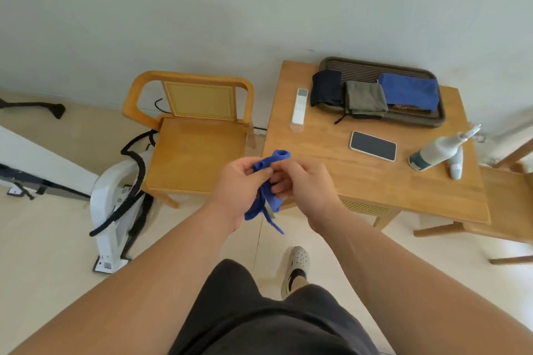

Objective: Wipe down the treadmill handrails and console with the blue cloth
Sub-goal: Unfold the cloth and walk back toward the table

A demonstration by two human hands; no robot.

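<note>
Pinched bunched blue cloth (pixel 268 201) between left hand (pixel 238 190) and right hand (pixel 304 184); had not begun wiping; likely needed carrying it to treadmill next.

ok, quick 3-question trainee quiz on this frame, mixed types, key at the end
1. True or false: the left hand and right hand both grip the blue cloth.
2. How many folded cloths lie in the tray? A two, B three, C five.
3. Fill in: the spray bottle lies on its ____ on the table.
Key: 1 true; 2 B; 3 side.
</note>
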